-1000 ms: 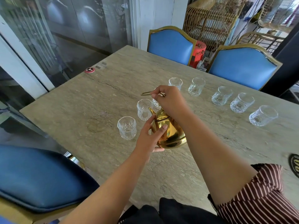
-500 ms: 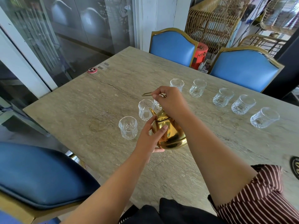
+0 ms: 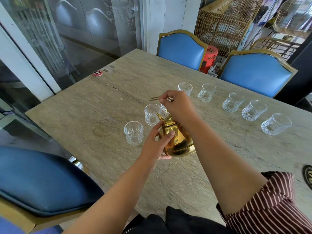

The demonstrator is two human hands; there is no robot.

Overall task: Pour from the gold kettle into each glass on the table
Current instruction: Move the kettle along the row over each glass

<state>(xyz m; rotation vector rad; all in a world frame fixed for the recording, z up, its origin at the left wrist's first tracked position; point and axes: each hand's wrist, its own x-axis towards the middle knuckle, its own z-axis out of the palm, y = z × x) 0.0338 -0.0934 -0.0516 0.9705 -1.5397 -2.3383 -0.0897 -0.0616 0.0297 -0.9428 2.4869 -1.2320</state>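
A shiny gold kettle (image 3: 179, 141) is held tilted above the stone table (image 3: 104, 115), its spout aimed at a cut glass (image 3: 152, 114). My right hand (image 3: 179, 105) grips the kettle's thin wire handle from above. My left hand (image 3: 156, 144) cups the kettle's belly from the left. A second glass (image 3: 133, 133) stands nearer the left edge. A third glass (image 3: 164, 108) is mostly hidden behind my right hand. Several more glasses run in a row to the right, from one (image 3: 184, 88) near the hand to one (image 3: 276, 124) at the far right.
Two blue chairs with gold frames (image 3: 181, 48) (image 3: 256, 71) stand across the table, and a blue seat (image 3: 42, 181) is at my near left. A small red disc (image 3: 97, 73) lies near the far left edge. A dark round object (image 3: 308, 176) sits at the right edge.
Both hands and the kettle have held almost still; the view has shifted only slightly.
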